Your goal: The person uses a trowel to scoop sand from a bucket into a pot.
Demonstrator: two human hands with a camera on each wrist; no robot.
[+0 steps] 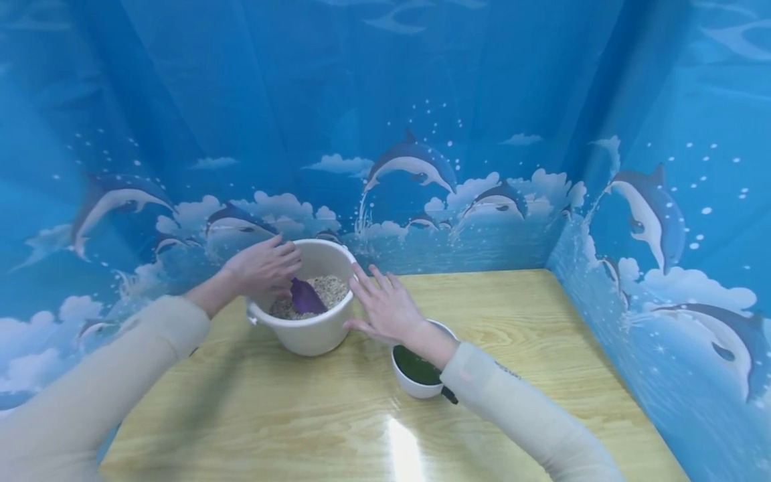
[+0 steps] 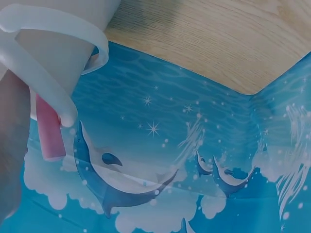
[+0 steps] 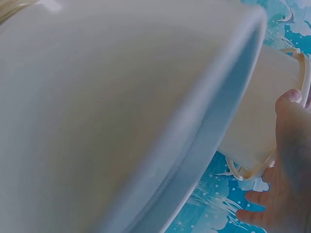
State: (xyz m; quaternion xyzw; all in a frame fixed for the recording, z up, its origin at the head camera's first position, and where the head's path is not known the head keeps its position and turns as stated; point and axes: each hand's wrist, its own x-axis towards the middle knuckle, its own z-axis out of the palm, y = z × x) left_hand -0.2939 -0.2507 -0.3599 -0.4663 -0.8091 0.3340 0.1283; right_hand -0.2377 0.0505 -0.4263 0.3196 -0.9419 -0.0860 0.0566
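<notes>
A white bucket (image 1: 313, 335) with grain (image 1: 330, 289) in it stands at the back left of the wooden table (image 1: 512, 314). A purple scoop (image 1: 306, 298) sticks into the grain. My left hand (image 1: 278, 271) reaches over the bucket's left rim and grips the scoop's handle, a pink bar (image 2: 49, 129) beside the bucket's white bail (image 2: 53, 92). With straight fingers, my right hand (image 1: 375, 289) rests against the bucket's right side (image 3: 262, 107). Under my right wrist sits a small white bowl (image 1: 409, 387) with dark green contents (image 1: 415, 367), its rim (image 3: 194, 145) filling the right wrist view.
Blue sheets printed with dolphins (image 1: 415, 164) wall the table at the back and at the right (image 1: 650, 214). Bare wood lies to the right of the bowl and along the near edge (image 1: 301, 428).
</notes>
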